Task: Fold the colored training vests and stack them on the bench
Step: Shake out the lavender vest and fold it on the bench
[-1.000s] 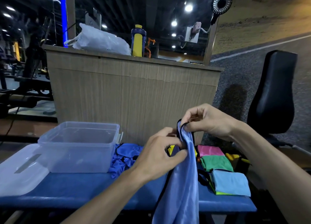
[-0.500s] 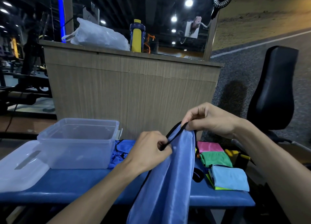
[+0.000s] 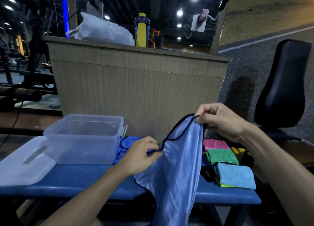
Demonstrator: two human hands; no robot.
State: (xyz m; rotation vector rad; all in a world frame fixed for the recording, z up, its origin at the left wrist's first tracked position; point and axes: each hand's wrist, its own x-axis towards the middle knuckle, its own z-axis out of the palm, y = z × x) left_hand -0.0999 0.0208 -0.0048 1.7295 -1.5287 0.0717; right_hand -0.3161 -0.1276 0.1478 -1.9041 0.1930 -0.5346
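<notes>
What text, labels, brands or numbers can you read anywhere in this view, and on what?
None can be read.
Yellow and blue bottle on the counter: no legible label; too blurred to tell.
White plastic bag: no print visible.
Clear plastic bin and its lid: no markings visible.
Blue vest and the folded vests: no numbers or logos visible.

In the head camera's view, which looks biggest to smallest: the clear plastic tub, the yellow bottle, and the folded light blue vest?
1. Clear plastic tub, largest.
2. Folded light blue vest.
3. Yellow bottle, smallest, though it stands farther back, so its true size is unsure.
</notes>
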